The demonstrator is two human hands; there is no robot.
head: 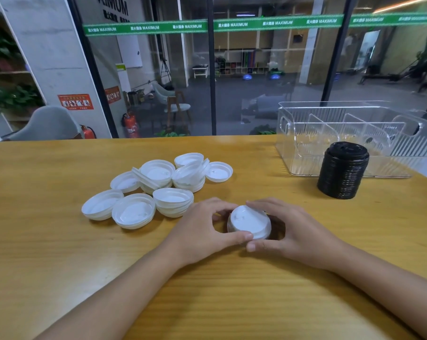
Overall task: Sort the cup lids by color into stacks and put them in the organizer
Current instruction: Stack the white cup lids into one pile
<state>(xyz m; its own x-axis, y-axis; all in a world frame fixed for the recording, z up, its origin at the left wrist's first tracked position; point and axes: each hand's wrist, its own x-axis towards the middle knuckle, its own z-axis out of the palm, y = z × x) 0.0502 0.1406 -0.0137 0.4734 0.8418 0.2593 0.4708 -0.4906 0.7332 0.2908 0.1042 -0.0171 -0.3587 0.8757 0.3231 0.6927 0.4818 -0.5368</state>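
- Step in hand: building the white stack. The black lid stack [343, 171] stands finished on the wooden table [207, 295], not yet in the organizer.
- Left hand [202, 228] and right hand [294, 233] both curl round a small white lid stack [249, 223], thumbs on its near edge and fingers on its far edge. It sits low at the table, between the palms.
- Loose white lids [158, 185] lie heaped just left of the hands, most rim-up, some nested.
- Next move, as I judge it: square the held stack, then free one hand to fetch another loose lid and seat it the same way up.
- Clear divided organizer [330, 106] is at far right, partly cut off by the frame; reflections obscure its compartments.
- Cannot tell the lid count in the held stack, or whether the black stack touches the organizer.
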